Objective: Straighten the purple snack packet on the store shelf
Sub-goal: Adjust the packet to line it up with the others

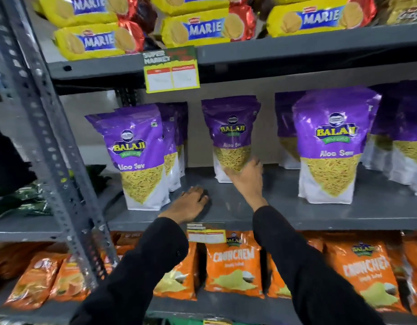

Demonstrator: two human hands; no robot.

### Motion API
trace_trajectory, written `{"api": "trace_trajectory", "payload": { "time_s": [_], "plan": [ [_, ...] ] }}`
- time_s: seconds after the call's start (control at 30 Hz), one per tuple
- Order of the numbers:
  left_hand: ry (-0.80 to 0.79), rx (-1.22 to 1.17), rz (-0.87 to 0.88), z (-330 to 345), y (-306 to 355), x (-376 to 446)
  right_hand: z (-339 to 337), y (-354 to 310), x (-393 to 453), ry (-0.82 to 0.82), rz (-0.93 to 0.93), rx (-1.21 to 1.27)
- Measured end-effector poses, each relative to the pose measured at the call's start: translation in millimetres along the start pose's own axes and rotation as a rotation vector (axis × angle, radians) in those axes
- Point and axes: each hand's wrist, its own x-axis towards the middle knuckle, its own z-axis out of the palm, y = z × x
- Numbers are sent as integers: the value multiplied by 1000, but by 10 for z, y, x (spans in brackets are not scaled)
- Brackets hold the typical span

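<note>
left hand point(191, 202) lies flat, fingers spread, holding nothing, near the shelf point(296, 216) front edge; right hand point(246, 178) touches the middle purple packet point(231, 134) low down. its grip i cannot tell.

Right hand point(246, 178) covers the middle purple foil snack packet's point(231, 130) lower right corner; yellow shelf price label point(172, 77) print blurred.

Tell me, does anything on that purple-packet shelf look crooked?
Yes. The left packet leans, its top tipped left, while the right packet stands straighter. The right hand touches the middle packet, set farther back; the left hand rests flat on the shelf.
</note>
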Motion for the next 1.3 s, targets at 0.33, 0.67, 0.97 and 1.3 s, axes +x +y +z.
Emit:
{"api": "trace_trajectory", "payload": {
  "time_s": [0.33, 0.67, 0.97, 1.3],
  "plan": [
    [-92, 163, 96, 76, -107, 35, 490, -163, 325, 125, 196, -200],
    [-31, 117, 112, 136, -130, 80, 489, -96, 274, 126, 196, -152],
    [-44, 124, 82, 141, -100, 76, 287, -44, -60, 133, 144, -190],
    [-96, 147, 57, 51, -36, -5, 40, -26, -557, 154, 56, -201]
  ]
}}
